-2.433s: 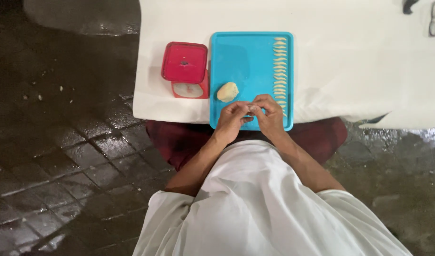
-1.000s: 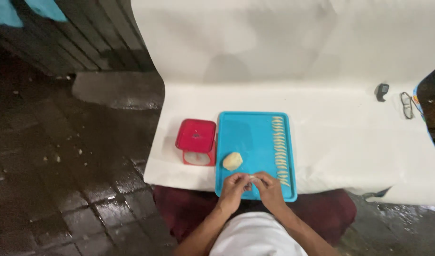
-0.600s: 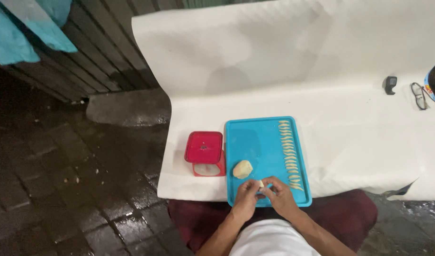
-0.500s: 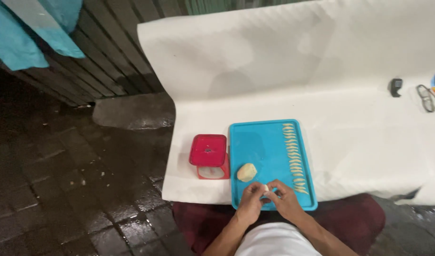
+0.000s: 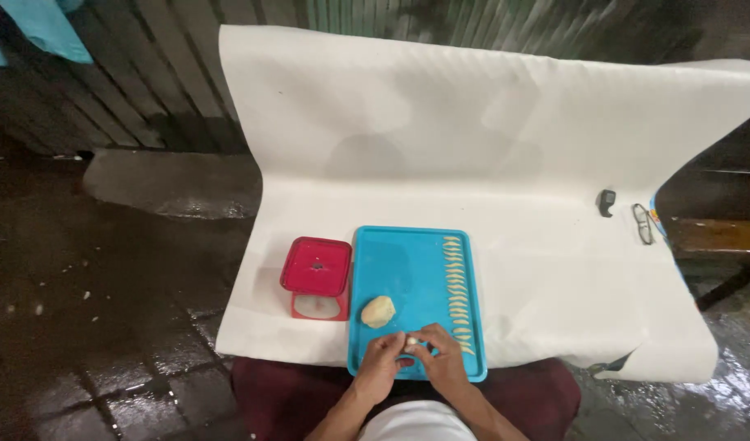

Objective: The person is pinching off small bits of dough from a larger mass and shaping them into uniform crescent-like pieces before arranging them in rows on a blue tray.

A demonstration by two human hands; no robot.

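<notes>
Dim surroundings, brightly lit white sheet (image 5: 538, 278), wet floor (image 5: 105, 327) glare, soft focus

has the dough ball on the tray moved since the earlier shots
No. The dough ball lies at the tray's near left part, level with the red box's near end, as before. Only the camera shifted.

both hands meet at the bottom of the view, fingertips pressed together. the left hand (image 5: 383, 361) and right hand (image 5: 437, 356) curl inward, knuckles up, with bare forearms angling in from below toward each other.
</notes>
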